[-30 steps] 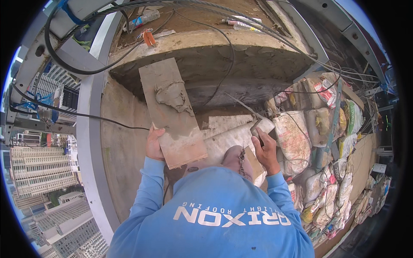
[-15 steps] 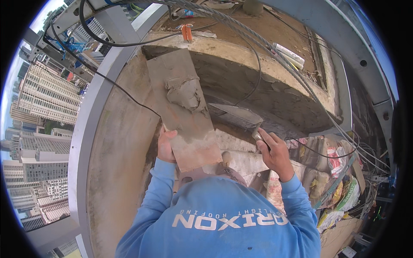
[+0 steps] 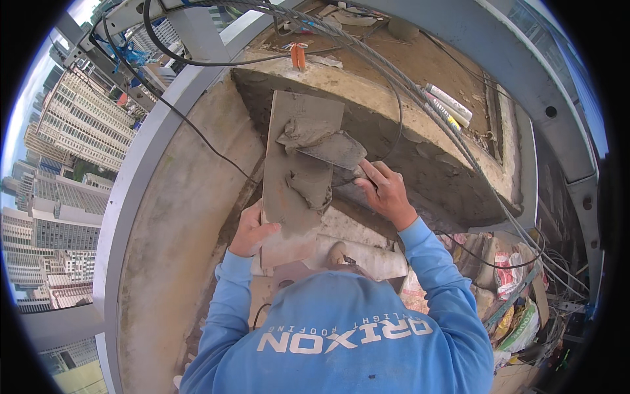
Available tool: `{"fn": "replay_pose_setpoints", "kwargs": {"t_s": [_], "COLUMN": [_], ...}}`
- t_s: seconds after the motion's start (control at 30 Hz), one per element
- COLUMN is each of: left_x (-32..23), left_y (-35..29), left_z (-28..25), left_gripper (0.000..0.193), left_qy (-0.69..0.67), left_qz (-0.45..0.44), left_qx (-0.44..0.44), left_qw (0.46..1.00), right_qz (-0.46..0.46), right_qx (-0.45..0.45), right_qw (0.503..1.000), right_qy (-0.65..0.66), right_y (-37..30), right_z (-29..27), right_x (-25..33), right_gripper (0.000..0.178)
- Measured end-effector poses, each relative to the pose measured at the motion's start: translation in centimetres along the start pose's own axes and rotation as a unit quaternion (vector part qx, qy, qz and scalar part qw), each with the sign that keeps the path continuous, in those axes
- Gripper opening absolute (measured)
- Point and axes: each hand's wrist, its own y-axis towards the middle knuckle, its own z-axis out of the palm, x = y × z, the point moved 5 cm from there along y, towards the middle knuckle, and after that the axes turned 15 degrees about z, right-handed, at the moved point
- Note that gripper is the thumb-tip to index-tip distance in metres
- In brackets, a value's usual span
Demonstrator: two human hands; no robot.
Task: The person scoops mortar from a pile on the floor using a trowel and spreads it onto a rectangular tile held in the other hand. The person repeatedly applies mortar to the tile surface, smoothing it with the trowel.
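Note:
My left hand (image 3: 249, 230) is closed on the left edge of a long mortar board (image 3: 280, 125), its thumb lying on the top face. Wet grey mortar sits on the board in two heaps, an upper mound (image 3: 306, 133) and a lower lump (image 3: 312, 188). My right hand (image 3: 387, 190) grips a pointing trowel (image 3: 338, 151), whose blade lies over the board between the heaps, with mortar on it. Most of the trowel's handle is hidden in my fingers. Beyond the board, the inner face of a concrete ledge (image 3: 426, 154) is coated with grey mortar.
Steel cables (image 3: 420, 98) run diagonally over the ledge. A black cable (image 3: 190, 125) hangs at the left by a grey metal frame (image 3: 141, 187), with tall buildings far below. Filled sacks (image 3: 508, 279) are stacked at the right. White tubes (image 3: 449, 105) lie on top of the ledge.
My right hand has brought the trowel left and up onto the board, and the single heap of mortar is now parted in two. The board has turned more upright in view.

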Motion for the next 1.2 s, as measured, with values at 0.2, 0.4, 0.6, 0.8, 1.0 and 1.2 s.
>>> {"fn": "replay_pose_setpoints", "kwargs": {"t_s": [0.2, 0.4, 0.6, 0.8, 1.0, 1.2], "left_x": [3.4, 6.4, 7.5, 8.6, 8.8, 9.1], "left_y": [-2.5, -5.8, -10.5, -12.6, -15.1, -15.5], "left_z": [0.2, -2.5, -4.7, -3.0, -2.7, -4.3], "left_gripper": [0.073, 0.067, 0.066, 0.065, 0.064, 0.063], "left_qy": [-0.150, -0.194, -0.172, -0.191, -0.176, -0.193], "left_qz": [-0.008, -0.005, -0.013, -0.021, -0.009, -0.026], "left_qx": [-0.152, -0.319, -0.391, -0.433, -0.476, -0.451], "left_qw": [0.977, 0.928, 0.904, 0.881, 0.862, 0.871], "right_qz": [0.000, 0.069, 0.185, 0.343, 0.376, 0.333], "right_qx": [-0.098, -0.027, 0.108, 0.250, 0.182, 0.072], "right_qw": [0.995, 0.994, 0.967, 0.893, 0.890, 0.912], "right_qy": [-0.029, -0.080, -0.135, -0.148, -0.184, -0.230], "right_y": [1.4, -5.7, -7.5, 1.4, 2.2, -0.8], "right_z": [0.6, 1.0, 2.9, 6.1, 5.2, 4.0], "right_x": [-1.7, -7.2, -14.4, -25.9, -25.4, -19.2], "right_gripper": [0.050, 0.043, 0.042, 0.050, 0.050, 0.043]}}
